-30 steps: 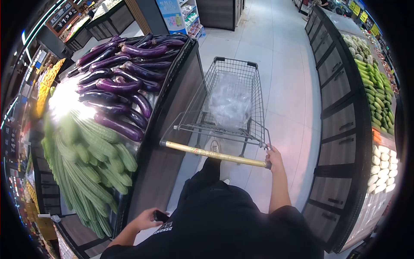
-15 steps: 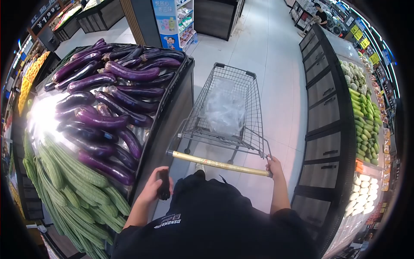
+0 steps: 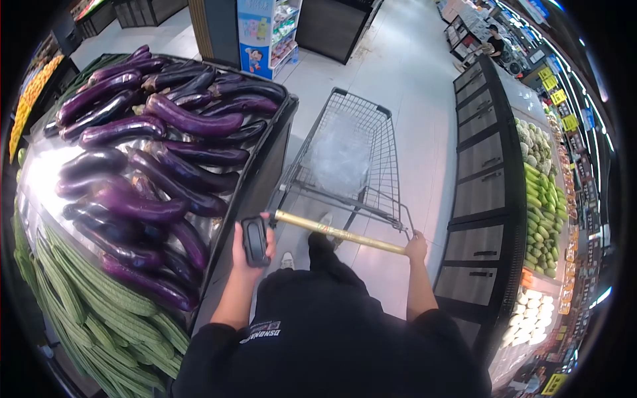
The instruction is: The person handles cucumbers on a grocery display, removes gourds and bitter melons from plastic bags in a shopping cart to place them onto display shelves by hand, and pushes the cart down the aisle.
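Note:
My left hand [image 3: 243,265] is wrapped around a small black handheld device [image 3: 255,241] with a rounded, recessed face turned upward. It is beside the left end of the gold cart handle [image 3: 338,233], close to the display's dark edge. At the handle's other end, the fingers of my right hand [image 3: 416,248] are closed on the shopping cart [image 3: 392,156], by the wire frame. Clear, crumpled plastic [image 3: 342,156] lies inside the wire basket; its exact kind is hard to make out.
Purple eggplants [image 3: 199,156] and long green ridged gourds [image 3: 86,305] fill the display on my left. Dark cabinets [image 3: 479,199] with cucumbers [image 3: 543,215] and white vegetables [image 3: 529,318] line the right. A snack rack [image 3: 282,40] stands ahead. A person [image 3: 494,45] is far off.
My left hand has risen toward the handle's left end and turned, so the black device's face now shows. The view has shifted slightly, and my right hand keeps its hold on the cart.

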Available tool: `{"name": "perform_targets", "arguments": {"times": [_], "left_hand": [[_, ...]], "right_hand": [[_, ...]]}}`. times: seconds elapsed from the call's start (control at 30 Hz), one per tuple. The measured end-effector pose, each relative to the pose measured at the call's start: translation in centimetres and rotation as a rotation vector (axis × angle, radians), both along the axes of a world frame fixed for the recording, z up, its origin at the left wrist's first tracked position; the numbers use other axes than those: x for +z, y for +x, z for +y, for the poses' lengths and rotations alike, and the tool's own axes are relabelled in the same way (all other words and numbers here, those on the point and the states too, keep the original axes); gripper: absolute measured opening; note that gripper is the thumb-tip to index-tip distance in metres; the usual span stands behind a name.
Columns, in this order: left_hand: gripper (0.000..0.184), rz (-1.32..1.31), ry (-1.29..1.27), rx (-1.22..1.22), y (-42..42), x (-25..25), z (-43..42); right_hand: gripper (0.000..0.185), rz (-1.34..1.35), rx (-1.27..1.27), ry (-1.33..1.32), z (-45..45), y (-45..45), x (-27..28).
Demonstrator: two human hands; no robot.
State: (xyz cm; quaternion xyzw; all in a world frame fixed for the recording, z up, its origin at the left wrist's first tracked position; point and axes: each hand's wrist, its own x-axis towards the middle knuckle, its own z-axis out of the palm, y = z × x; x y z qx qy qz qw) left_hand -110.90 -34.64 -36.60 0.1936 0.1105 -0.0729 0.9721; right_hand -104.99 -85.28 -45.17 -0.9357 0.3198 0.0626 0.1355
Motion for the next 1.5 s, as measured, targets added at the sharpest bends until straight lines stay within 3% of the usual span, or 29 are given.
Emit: {"name": "perform_targets", "arguments": {"times": [0.07, 0.3, 0.4, 0.43, 0.47, 0.53, 0.6, 0.7, 0.77, 0.83, 0.93, 1.03, 1.13, 1.23, 1.3, 1.4, 1.43, 1.5], "left_hand": [[0.074, -0.091, -0.142, 0.036, 2.6, 1.5, 0.0], [0.079, -0.215, -0.034, -0.007, 9.0, 3.0, -1.0], [0.062, -0.235, 0.583, -0.010, 11.6, 0.8, -0.6], [0.055, -0.122, 0.852, -0.016, 12.6, 0.7, -0.6], [0.050, -0.109, 1.293, 0.035, 14.1, 0.5, -1.3], [0.049, -0.018, 1.781, -0.016, 16.5, 1.2, -2.8], [0.052, 0.207, 1.884, 0.112, 17.0, -2.5, -4.0], [0.058, 0.335, 1.793, 0.168, 14.9, -8.0, -4.3], [0.057, 0.507, 1.648, 0.055, 13.8, -9.7, -4.9], [0.056, 0.559, 1.675, -0.069, 12.8, -12.8, -5.2], [0.049, 0.696, 1.404, -0.528, 15.0, -9.4, -7.7], [0.052, 0.518, 1.257, -0.629, 15.8, -8.3, -7.3], [0.053, 0.274, 0.938, -0.442, 18.2, -2.6, -7.0], [0.061, -0.316, 1.039, -0.132, 24.4, 5.3, -7.1], [0.082, -0.449, 1.040, 0.026, 27.8, 9.0, -6.5], [0.089, -0.769, 1.046, 0.480, 34.4, 12.3, -6.0], [0.096, -0.736, 0.973, 0.576, 36.1, 14.0, -6.3], [0.102, -0.777, 1.011, 0.686, 38.7, 16.8, -6.2]], "right_hand": [[0.038, 0.024, 0.040, -0.038, -0.6, 1.6, -0.4], [0.036, 0.113, 0.114, -0.076, -3.9, 9.7, -1.9], [0.037, 0.109, 0.109, -0.041, -4.9, 12.6, -2.3], [0.037, 0.123, 0.103, -0.041, -4.6, 13.6, -1.8], [0.037, 0.127, 0.096, -0.040, -4.6, 14.6, -1.7], [0.039, 0.139, 0.088, -0.037, -4.7, 16.5, -1.6], [0.037, 0.135, 0.097, -0.005, -4.7, 18.2, -1.4], [0.040, 0.130, 0.125, 0.053, -5.1, 20.3, -1.5], [0.043, 0.175, 0.138, 0.087, -5.4, 21.8, -1.7], [0.048, 0.261, 0.147, 0.129, -5.3, 24.1, -1.0], [0.048, 0.254, 0.245, 0.106, -7.0, 27.0, -2.9], [0.046, 0.202, 0.223, 0.200, -8.3, 29.6, -3.9], [0.044, 0.195, 0.246, 0.170, -8.3, 32.1, -3.1], [0.040, 0.204, 0.266, 0.119, -8.2, 34.1, -3.2], [0.037, 0.229, 0.245, 0.095, -7.6, 35.0, -3.2], [0.039, 0.353, 0.253, -0.031, -4.1, 36.7, 0.7], [0.046, 0.294, 0.395, -0.114, -3.0, 37.1, 2.1], [0.052, -0.176, 0.676, 0.044, -1.0, 40.0, 4.4]]}}
